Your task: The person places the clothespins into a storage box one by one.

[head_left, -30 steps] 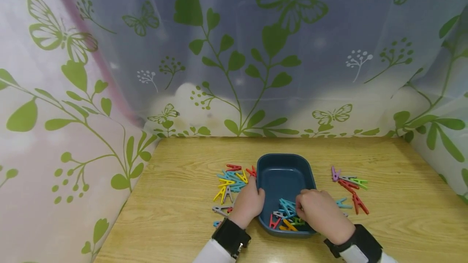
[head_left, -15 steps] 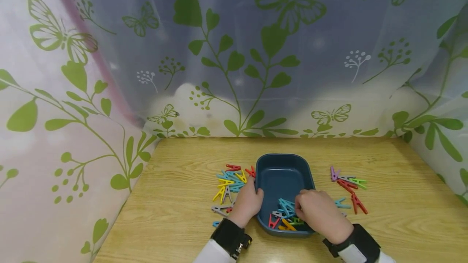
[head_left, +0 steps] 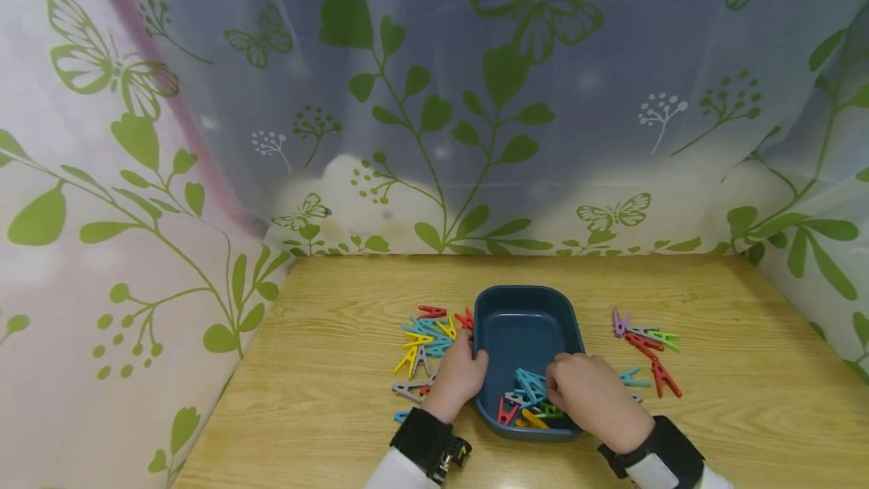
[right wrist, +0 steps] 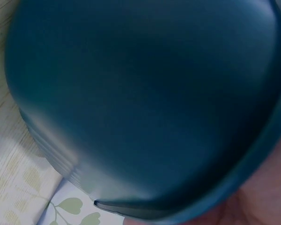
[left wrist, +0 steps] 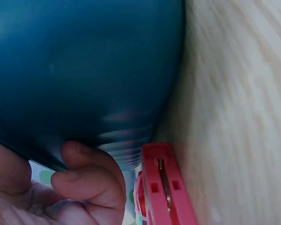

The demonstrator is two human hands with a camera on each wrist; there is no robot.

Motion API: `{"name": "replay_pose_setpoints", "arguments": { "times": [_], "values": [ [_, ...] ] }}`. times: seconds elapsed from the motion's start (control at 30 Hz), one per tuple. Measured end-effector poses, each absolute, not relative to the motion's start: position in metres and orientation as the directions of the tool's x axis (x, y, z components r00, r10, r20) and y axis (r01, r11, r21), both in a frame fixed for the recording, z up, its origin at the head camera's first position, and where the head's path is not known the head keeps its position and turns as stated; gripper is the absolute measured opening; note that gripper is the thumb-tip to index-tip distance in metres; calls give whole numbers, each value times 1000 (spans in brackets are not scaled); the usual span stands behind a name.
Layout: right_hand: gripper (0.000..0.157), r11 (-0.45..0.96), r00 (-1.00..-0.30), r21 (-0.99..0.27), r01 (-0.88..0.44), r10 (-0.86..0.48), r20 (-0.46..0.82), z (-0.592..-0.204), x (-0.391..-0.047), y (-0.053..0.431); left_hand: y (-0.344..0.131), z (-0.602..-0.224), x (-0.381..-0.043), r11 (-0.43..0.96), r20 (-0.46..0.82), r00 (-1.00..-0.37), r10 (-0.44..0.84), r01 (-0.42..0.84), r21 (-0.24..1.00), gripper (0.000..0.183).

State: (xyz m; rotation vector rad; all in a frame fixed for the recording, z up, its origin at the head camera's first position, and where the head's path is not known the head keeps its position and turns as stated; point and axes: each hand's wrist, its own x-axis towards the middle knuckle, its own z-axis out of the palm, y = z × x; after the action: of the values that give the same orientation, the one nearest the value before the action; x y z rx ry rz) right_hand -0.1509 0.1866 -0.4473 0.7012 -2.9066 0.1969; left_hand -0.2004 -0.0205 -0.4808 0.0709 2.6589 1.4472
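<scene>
A dark blue plastic tub (head_left: 523, 338) sits on the table with several coloured clothespins (head_left: 529, 387) in its near end. My left hand (head_left: 458, 372) grips the tub's left side, thumb at the rim; in the left wrist view its curled fingers (left wrist: 91, 180) press the outer wall. Beside them is a red clothespin (left wrist: 166, 187). My right hand (head_left: 594, 395) reaches over the right rim, fingers curled inside close by the blue clothespins. Its fingertips are hidden, so I cannot tell what they hold. The right wrist view is mostly tub wall (right wrist: 131, 103).
Left of the tub lies a loose pile of clothespins (head_left: 428, 338) in yellow, blue, grey and red. More lie to the right, among them a red clothespin (head_left: 665, 378) and a purple clothespin (head_left: 620, 323). A patterned curtain (head_left: 407, 134) hangs behind the wooden table (head_left: 326, 300).
Both hands and the tub keep their places on the table. Only a slight drift of the head view shows.
</scene>
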Motion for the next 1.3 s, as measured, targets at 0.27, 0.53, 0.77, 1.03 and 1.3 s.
{"name": "replay_pose_setpoints", "arguments": {
  "times": [0.27,0.53,0.77,1.03,1.3],
  "values": [
    [22,875,-874,-108,-473,-450,181,-446,-152,189,-21,-483,-202,519,-94,-992,90,-33,854,39],
    [13,903,-891,-157,-399,-342,300,-434,-163,208,-21,-482,-202,508,-98,-991,96,-36,861,38],
    [10,938,-929,-228,-260,-180,322,-429,-182,254,-23,-483,-201,490,-95,-988,119,-25,872,41],
    [19,964,-994,-253,-80,-60,86,-435,-193,303,-22,-484,-201,507,-86,-991,102,-23,862,39],
    [20,970,-998,-240,28,12,-67,-440,-193,318,-22,-484,-201,510,-88,-991,103,-23,860,39]
  ]
}}
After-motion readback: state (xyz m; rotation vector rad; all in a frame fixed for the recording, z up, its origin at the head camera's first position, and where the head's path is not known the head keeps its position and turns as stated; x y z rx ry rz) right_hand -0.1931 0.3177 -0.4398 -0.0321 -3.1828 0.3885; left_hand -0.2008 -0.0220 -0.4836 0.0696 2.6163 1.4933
